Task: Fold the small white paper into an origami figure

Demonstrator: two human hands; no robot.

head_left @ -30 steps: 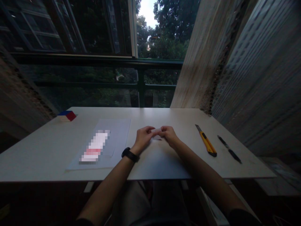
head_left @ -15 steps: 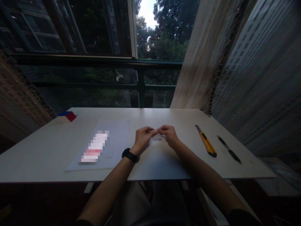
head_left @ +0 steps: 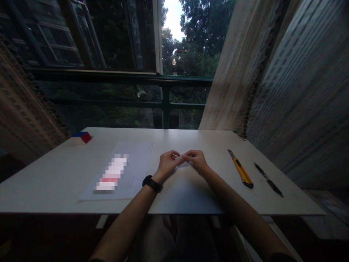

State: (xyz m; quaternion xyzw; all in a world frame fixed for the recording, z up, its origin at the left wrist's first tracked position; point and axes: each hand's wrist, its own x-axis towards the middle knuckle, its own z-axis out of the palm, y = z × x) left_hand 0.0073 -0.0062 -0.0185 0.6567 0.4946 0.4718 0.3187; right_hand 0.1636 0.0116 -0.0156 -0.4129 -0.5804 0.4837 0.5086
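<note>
Head camera shows our left hand (head_left: 169, 162) and right hand (head_left: 196, 160) close together, fingertips pinching a small piece of paper (head_left: 184, 165) low over the white table (head_left: 174, 196), and we've got the yellow cutter (head_left: 241, 170) lying to the right, beside a pen (head_left: 268, 179).

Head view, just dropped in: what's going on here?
The left hand and right hand pinch a small pale piece, perhaps paper, between their fingertips above the table. To the right lie a yellow cutter and a pen; white sheets lie to the left.
</note>
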